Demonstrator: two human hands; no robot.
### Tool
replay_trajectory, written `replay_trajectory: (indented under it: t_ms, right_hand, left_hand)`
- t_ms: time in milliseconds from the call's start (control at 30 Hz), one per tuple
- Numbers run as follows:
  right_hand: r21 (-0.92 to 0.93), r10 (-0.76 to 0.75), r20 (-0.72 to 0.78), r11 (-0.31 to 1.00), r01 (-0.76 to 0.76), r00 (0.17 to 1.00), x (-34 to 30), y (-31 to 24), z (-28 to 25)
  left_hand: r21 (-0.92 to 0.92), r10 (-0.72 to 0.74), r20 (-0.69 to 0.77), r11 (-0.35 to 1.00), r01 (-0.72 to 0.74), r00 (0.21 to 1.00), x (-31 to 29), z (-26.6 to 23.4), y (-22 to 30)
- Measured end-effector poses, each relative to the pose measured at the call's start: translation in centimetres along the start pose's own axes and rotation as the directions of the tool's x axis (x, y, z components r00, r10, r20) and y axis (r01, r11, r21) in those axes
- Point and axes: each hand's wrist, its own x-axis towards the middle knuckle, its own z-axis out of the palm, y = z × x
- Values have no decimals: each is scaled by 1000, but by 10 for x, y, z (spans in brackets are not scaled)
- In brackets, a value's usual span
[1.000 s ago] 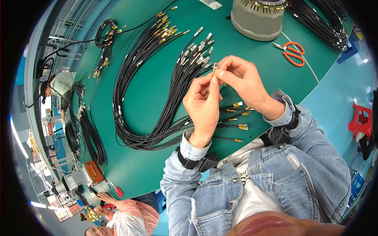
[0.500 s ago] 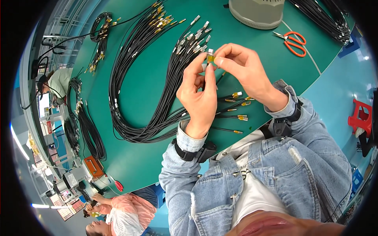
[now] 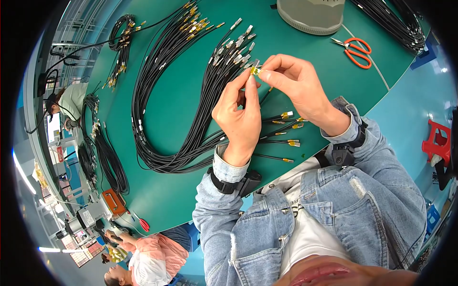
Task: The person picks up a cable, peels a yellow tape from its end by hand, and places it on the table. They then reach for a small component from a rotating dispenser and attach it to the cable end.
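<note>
Both my hands meet over the green table at the end of a black cable, on a small metal connector [image 3: 255, 70] with yellow tape around it. My left hand [image 3: 240, 109] pinches the connector end from the left, its fingers hiding most of the cable behind. From the right, the thumb and forefinger of my right hand [image 3: 296, 83] close on the taped part. Just beyond my fingers lies a bundle of black cables [image 3: 202, 107] with bare silver connectors. Several yellow-taped cable ends [image 3: 293, 142] fan out below my hands.
Orange-handled scissors [image 3: 357, 52] lie right of my hands, near a grey-green round-based device [image 3: 312, 19]. More black cable coils [image 3: 107, 157] rest at the left, and another coil [image 3: 396, 28] at the far right. A co-worker in pink [image 3: 160, 257] sits at the lower left.
The connector has tilted and turned between my fingertips. My left hand has shifted slightly left, its fingertips higher on the connector; my right hand has hardly moved.
</note>
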Motion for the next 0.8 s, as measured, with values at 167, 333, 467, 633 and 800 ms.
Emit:
replay_trajectory:
  t_ms: [167, 333, 467, 633, 800]
  right_hand:
    - [-40, 26, 2, 999, -26, 1000, 1, 3, -2]
    - [-61, 42, 13, 997, -41, 999, 1, 7, -3]
    - [-53, 29, 23, 998, -28, 999, 2, 7, -2]
    - [-105, -17, 13, 994, 18, 1000, 3, 9, -5]
    - [-54, 35, 20, 998, -34, 999, 3, 6, -6]
  left_hand:
    - [-31, -38, -2, 999, 38, 999, 2, -1, 6]
    - [-99, -124, 58, 987, 129, 991, 1, -2, 11]
    - [-29, -130, 96, 991, 133, 987, 1, -3, 13]
    - [92, -34, 121, 996, 23, 992, 1, -3, 9]
    - [-19, -133, 134, 990, 137, 982, 1, -4, 19]
